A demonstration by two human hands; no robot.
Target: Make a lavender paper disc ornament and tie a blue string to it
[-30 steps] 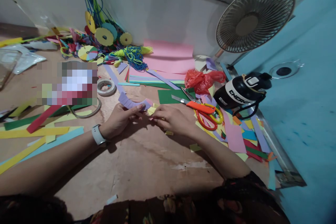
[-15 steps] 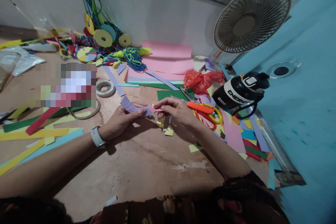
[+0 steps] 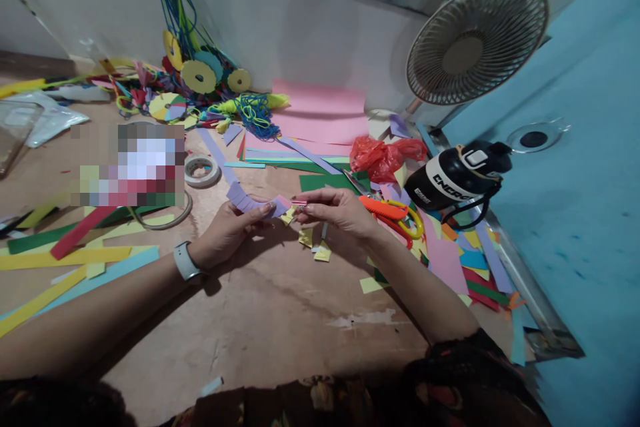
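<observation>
A pleated purple paper strip (image 3: pixel 241 197) curves across the middle of the table, and my left hand (image 3: pixel 234 221) pinches it between thumb and fingers. Pink paper shows at the strip's right end. My right hand (image 3: pixel 336 213) is closed, thumb against fingertips, on a small pink folded paper piece (image 3: pixel 300 202) just right of the purple strip. Whether the pink piece joins the strip I cannot tell. Small yellow paper scraps (image 3: pixel 306 237) lie beneath my hands. Orange-handled scissors (image 3: pixel 384 207) rest beside my right wrist.
A tape roll (image 3: pixel 202 171) lies beyond my left hand. Coloured sheets (image 3: pixel 320 113) and a red plastic bag (image 3: pixel 383 155) sit at the back. A black bottle (image 3: pixel 455 177) and a fan (image 3: pixel 477 40) stand right. Paper strips (image 3: pixel 65 257) cover the left; corded discs (image 3: pixel 199 77) lie behind.
My right hand has shifted its hold on the pink piece, which now looks folded narrower. My left thumb has slid slightly left along the purple strip. The view has tilted a little.
</observation>
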